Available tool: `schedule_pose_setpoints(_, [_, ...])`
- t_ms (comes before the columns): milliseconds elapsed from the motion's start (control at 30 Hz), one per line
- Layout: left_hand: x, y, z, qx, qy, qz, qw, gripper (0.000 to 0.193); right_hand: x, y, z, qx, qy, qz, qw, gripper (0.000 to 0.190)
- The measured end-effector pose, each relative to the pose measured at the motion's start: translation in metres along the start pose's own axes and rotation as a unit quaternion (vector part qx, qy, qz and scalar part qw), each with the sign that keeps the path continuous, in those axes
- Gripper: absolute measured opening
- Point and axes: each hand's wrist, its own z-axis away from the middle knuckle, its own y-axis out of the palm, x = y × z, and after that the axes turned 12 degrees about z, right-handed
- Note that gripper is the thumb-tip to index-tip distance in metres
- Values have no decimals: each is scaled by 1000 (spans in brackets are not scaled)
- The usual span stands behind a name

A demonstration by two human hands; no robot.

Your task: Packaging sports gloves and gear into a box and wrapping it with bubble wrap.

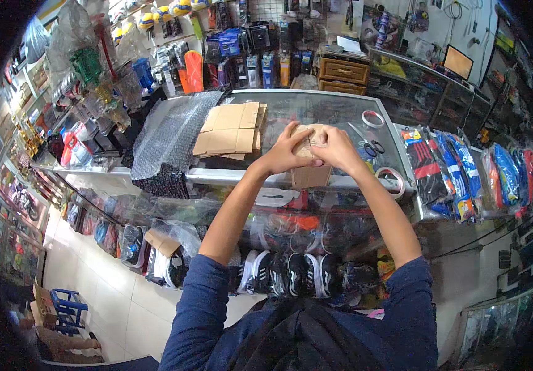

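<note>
A small cardboard box (pixel 311 176) stands at the front edge of the glass-topped counter, its top partly covered by my hands. My left hand (pixel 286 149) rests on the left side of its top, fingers spread. From the right, my right hand (pixel 336 147) bends its fingers onto the same top. To the left lie flattened cardboard pieces (pixel 229 125), next to a sheet of bubble wrap (pixel 169 130). Scissors (pixel 372 147) with dark handles lie right of my hands, between one tape roll (pixel 373 119) behind and another tape roll (pixel 389 182) nearer the front edge.
Packaged sports socks (pixel 451 162) lie on the surface at the right. Shoes (pixel 294 273) stand below the counter's front. Plastic-wrapped trophies (pixel 90 69) are at the back left. A blue plastic stool (pixel 68 308) stands on the floor at lower left.
</note>
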Motion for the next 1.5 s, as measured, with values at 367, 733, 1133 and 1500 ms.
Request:
schedule_pose_setpoints(367, [-4, 4, 1, -8, -1, 4, 1000, 93, -31, 41, -4, -137, -51, -23, 989, 79])
schedule_pose_setpoints(733, [-3, 11, 8, -49, 68, 39, 996, 90, -42, 59, -3, -18, -14, -322, 946, 69])
schedule_pose_setpoints(1133, [7, 22, 23, -53, -102, 421, 900, 98, -33, 58, 28, -80, -23, -375, 923, 81])
schedule_pose_setpoints(1500, [21, 96, -76, -43, -37, 488, 871, 96, -103, 5, 22, -165, 50, -346, 922, 80])
